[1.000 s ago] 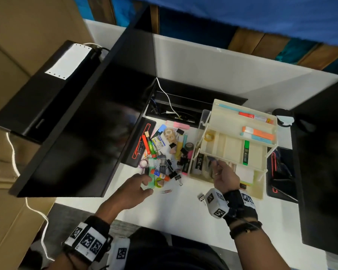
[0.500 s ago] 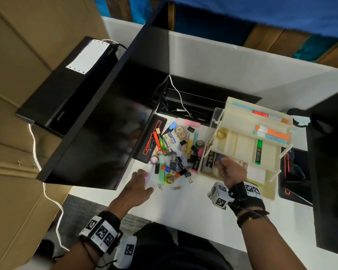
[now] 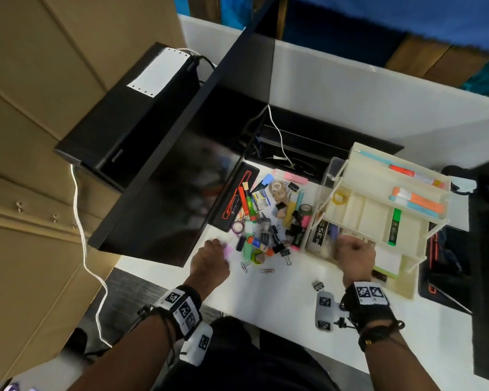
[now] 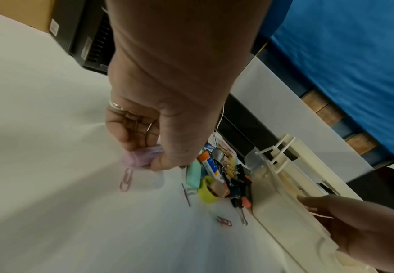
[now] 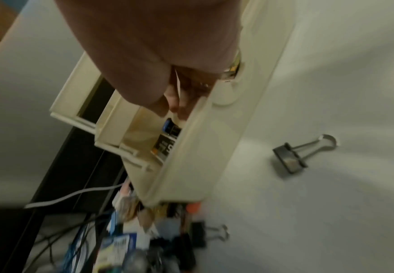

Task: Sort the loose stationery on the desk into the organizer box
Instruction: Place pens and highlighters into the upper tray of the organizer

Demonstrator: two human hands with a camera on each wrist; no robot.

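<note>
At the left edge of the stationery pile, the left hand (image 4: 158,118) pinches a small pale-pink eraser (image 4: 142,157) between thumb and fingers (image 4: 130,134), just above the white worktop (image 3: 280,300); its long axis runs left to right. A pink paper clip (image 4: 126,179) lies just beneath. Right of the pile, the right hand (image 3: 353,253) reaches into the near lower tray of the cream organizer box (image 3: 407,286), fingers curled round a thin white strip (image 5: 179,88).

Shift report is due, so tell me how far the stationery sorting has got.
Done: highlighters lie in the organizer box upper tray. In hand: the left hand pinches a pale purple eraser; the right hand reaches into the lower compartment. Left: the loose pile, paper clips and binder clip.
</note>
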